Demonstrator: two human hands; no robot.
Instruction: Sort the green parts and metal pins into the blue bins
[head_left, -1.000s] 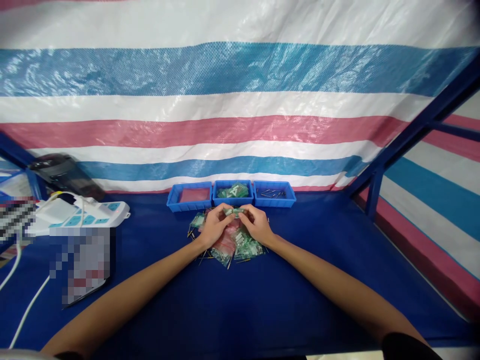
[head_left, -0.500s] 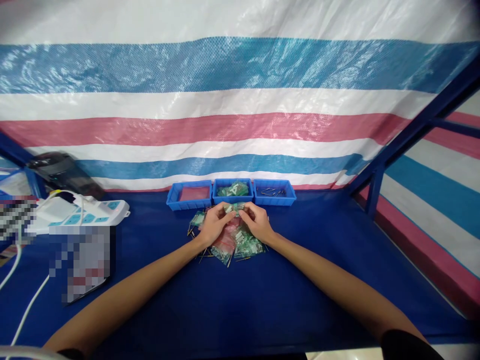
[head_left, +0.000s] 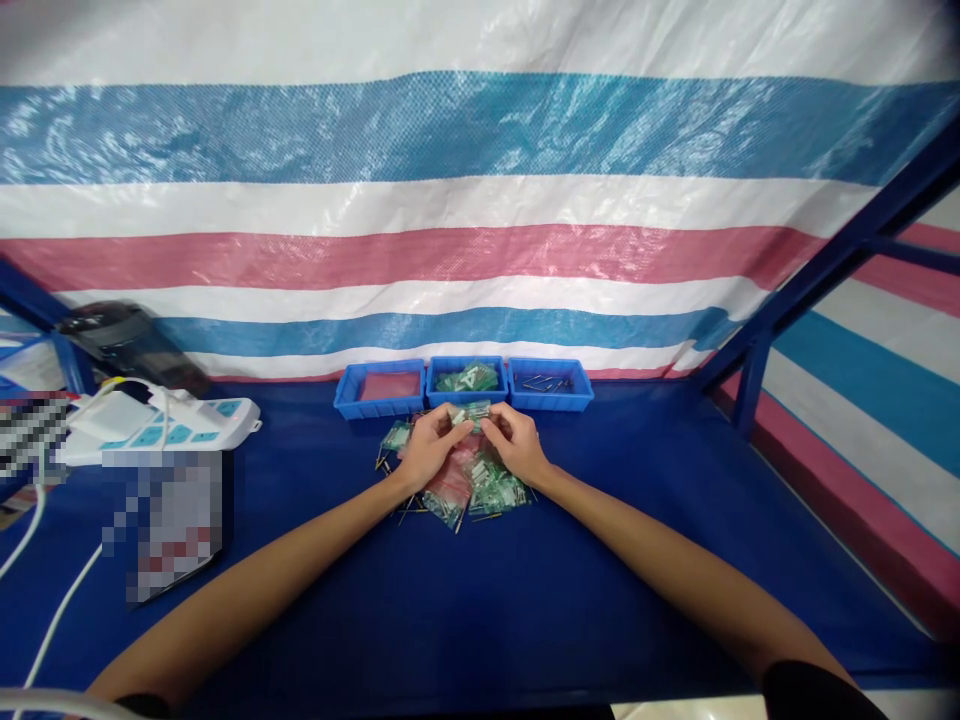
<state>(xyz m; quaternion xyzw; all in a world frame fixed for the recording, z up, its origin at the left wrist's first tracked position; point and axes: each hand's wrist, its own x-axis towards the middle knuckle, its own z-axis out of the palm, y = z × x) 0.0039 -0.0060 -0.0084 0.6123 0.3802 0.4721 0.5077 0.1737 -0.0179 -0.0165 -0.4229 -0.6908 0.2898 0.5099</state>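
A small clear greenish plastic bag (head_left: 474, 412) with metal pieces showing through is held up between my two hands. My left hand (head_left: 433, 450) pinches its left side, and my right hand (head_left: 515, 445) pinches its right side. Under and in front of them lies a pile of similar green-tinted bags (head_left: 499, 488), reddish plastic bags (head_left: 451, 478) and loose thin metal pins or bits (head_left: 409, 508). Just behind the hands, the middle blue bin (head_left: 466, 396) holds more green bags. What exactly is inside the held bag is too small to tell.
The left blue bin (head_left: 379, 406) contains reddish bags; the right blue bin (head_left: 551, 402) has several thin metal pieces. A white power strip (head_left: 225, 422) with cables and a dark bottle (head_left: 131, 340) are at the left. Blue frame posts (head_left: 750, 385) and striped sheeting (head_left: 480, 255) enclose the table (head_left: 480, 610).
Both hands stay almost in place on the same bag. It shows slightly more between my fingers, with a small shift of the right hand; the view has moved very little.
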